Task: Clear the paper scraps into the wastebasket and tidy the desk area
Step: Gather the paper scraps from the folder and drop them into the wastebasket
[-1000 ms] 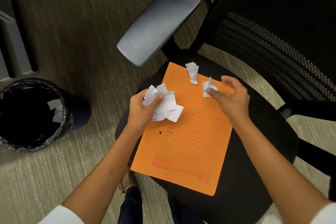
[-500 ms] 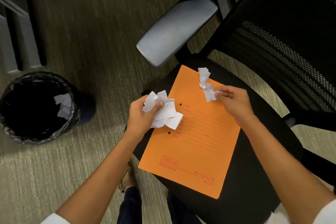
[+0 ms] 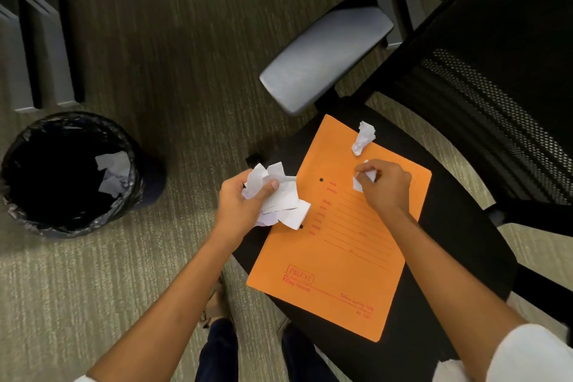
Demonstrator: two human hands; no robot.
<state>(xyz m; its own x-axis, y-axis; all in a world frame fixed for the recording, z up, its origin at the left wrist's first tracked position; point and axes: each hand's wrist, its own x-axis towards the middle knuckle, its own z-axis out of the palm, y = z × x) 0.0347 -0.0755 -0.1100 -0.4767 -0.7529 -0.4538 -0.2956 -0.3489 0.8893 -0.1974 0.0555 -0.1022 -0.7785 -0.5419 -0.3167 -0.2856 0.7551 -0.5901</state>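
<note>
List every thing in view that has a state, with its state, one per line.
Left hand: grips a wad of scraps.
Right hand: pinches one scrap.
Crumpled scrap: loose on the folder.
Folder: closed, flat on the chair seat.
Wastebasket: lined, scraps inside.

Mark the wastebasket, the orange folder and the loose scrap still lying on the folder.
wastebasket [image 3: 18, 211], head view, near rim with the black liner.
orange folder [image 3: 335, 260], head view, bare middle of the cover.
loose scrap [image 3: 363, 137], head view, middle of the crumpled paper.
</note>
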